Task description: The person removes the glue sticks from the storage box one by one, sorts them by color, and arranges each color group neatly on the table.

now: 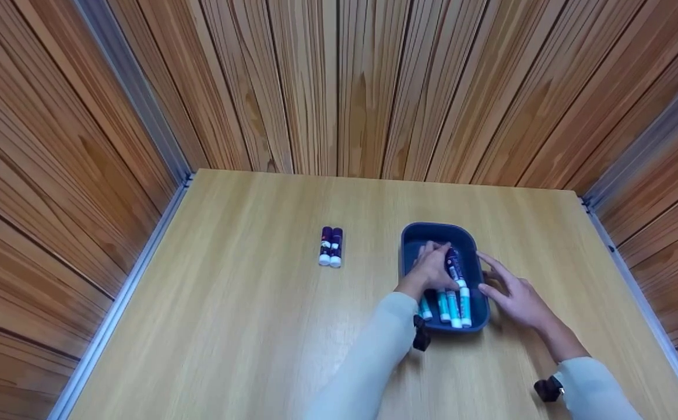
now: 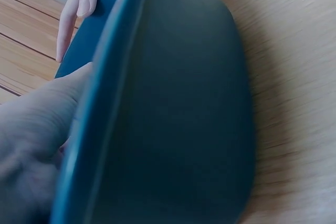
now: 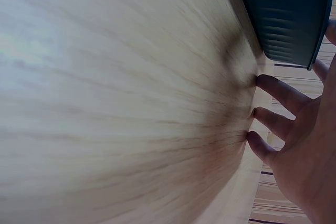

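A dark blue tray (image 1: pixel 411 234) on the wooden table holds several glue sticks with teal and white ends (image 1: pixel 454 306). One purple-topped stick (image 1: pixel 455 268) lies slanted over the others. My left hand (image 1: pixel 432 265) reaches into the tray, its fingers pointing away from me and lying right beside that stick. The right hand (image 1: pixel 499 280) is spread flat at the tray's right side, fingers by the rim. The left wrist view shows the tray's outer wall (image 2: pixel 184 103) close up, with my left hand (image 2: pixel 31 129) blurred behind it. In the right wrist view, straight fingers (image 3: pixel 278 93) touch the table beside the tray (image 3: pixel 289 14).
Two more purple glue sticks (image 1: pixel 331 247) lie side by side on the table, left of the tray. Wood-panelled walls close in the table at the back and on both sides, with metal strips (image 1: pixel 140 256) along the side edges.
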`<state>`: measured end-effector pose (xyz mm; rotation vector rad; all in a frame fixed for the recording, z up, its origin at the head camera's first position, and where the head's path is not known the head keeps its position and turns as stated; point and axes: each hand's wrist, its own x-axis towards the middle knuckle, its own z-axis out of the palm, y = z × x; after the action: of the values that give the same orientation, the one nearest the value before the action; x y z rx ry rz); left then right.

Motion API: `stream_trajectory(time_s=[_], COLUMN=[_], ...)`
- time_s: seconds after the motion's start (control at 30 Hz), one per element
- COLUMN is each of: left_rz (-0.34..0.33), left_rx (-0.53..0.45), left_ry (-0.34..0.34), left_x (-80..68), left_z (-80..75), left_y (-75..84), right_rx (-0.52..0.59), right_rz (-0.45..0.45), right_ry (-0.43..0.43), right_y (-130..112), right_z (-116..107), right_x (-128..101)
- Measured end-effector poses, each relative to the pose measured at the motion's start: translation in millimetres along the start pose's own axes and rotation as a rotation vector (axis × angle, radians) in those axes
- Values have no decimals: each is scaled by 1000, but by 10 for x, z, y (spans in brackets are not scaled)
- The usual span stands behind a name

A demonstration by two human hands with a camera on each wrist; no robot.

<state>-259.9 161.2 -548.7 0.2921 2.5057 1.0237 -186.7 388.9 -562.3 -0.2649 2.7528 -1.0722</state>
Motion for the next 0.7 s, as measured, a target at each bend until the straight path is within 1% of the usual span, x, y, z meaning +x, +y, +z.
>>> stream_trajectory(time_s=[0.13,0.37,0.47,0.7], left_rz=[-13,-15,-16,-3], left_rx=[38,57,67,32], left_ry=[-13,18,17,-5], left_x=[-1,27,16,-22], left_z=[-1,11,-10,-99], left_y=[-4,-11,-4,3], right_rx=[5,0,-4,4], right_rz=[5,0,2,21], right_ry=[-3,4,5,-5], right_y=[19,6,-8,-23], right_z=[8,14,17,4], right_x=[-2,5,9,4])
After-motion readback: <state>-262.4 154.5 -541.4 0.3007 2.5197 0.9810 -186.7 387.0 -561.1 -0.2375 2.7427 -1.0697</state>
